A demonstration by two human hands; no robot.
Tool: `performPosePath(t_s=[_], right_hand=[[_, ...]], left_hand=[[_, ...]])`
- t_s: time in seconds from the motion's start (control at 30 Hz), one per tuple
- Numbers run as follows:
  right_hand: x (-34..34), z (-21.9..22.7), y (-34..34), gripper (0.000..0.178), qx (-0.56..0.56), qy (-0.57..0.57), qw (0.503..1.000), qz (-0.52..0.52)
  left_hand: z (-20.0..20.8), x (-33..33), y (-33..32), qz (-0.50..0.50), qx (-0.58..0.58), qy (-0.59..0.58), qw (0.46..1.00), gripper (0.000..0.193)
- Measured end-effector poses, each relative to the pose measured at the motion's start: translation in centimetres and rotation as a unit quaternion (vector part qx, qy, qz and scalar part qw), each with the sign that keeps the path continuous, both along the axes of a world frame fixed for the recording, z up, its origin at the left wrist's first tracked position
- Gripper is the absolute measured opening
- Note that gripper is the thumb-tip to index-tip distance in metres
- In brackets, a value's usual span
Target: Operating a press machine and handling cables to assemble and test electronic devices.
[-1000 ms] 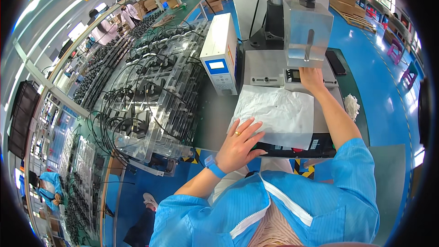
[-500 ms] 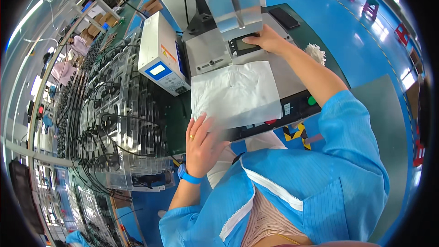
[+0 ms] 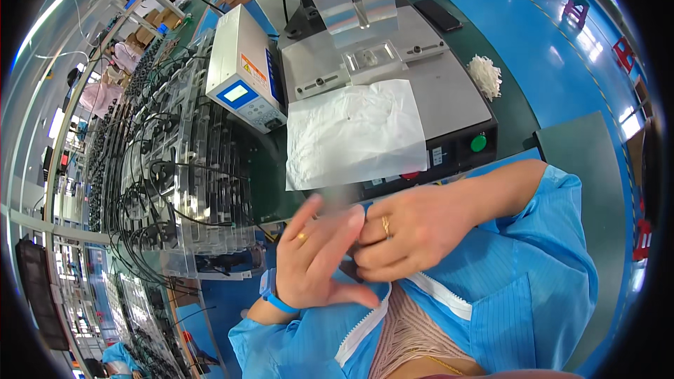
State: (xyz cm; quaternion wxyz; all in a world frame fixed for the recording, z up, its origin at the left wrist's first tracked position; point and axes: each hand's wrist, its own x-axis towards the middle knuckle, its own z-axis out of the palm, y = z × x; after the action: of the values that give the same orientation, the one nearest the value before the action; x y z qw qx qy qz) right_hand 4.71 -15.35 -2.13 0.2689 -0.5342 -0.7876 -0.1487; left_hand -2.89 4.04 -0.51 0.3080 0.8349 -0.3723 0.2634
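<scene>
My left hand, with a blue watch on the wrist, is in front of my chest with its fingers apart. Just beside it, my right hand has its fingers curled in; what they hold, if anything, is hidden, though a dark patch shows between the hands. A grey blur hovers above the fingertips. Past the hands, a wrinkled white sheet lies over the front of the machine's metal plate. Behind the sheet, the metal fixture shows its bare seat under a clear guard.
A white control box with a lit display stands left of the plate. Clear trays with black cables are stacked further left. At the right are a green button, a pile of white strips and a dark phone.
My right hand has come back from the fixture to beside my left hand. The dark device with a small screen no longer sits in the fixture. My left hand has moved slightly down.
</scene>
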Motion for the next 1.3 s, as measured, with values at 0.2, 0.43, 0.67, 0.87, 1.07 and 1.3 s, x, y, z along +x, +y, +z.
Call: performPosePath(t_s=[0.2,0.43,0.67,0.87,1.07,1.3], right_hand=[[2.3,-1.3,0.4,0.015,0.127,0.245,0.950,-0.143],[2.9,-3.7,-0.5,0.012,0.057,0.402,0.875,-0.262],[3.0,-4.3,0.1,0.008,0.034,0.374,0.888,-0.266],[3.2,-4.9,0.2,0.007,0.013,0.356,0.892,-0.279],[3.1,-5.4,0.1,0.007,0.027,0.426,0.861,-0.278],[3.3,-5.7,0.2,0.006,-0.014,0.525,0.799,-0.294]], left_hand=[[-3.8,0.9,2.4,-0.097,-0.166,0.604,0.773,0.068],[-7.2,2.4,0.9,-0.065,-0.528,0.470,0.704,0.061],[-7.5,2.7,1.2,-0.074,-0.465,0.454,0.756,0.060],[-7.8,2.8,1.2,-0.054,-0.445,0.479,0.754,0.065],[-7.8,3.0,1.1,-0.056,-0.430,0.487,0.758,0.063],[-8.8,3.1,1.0,-0.071,-0.429,0.485,0.759,0.061]])
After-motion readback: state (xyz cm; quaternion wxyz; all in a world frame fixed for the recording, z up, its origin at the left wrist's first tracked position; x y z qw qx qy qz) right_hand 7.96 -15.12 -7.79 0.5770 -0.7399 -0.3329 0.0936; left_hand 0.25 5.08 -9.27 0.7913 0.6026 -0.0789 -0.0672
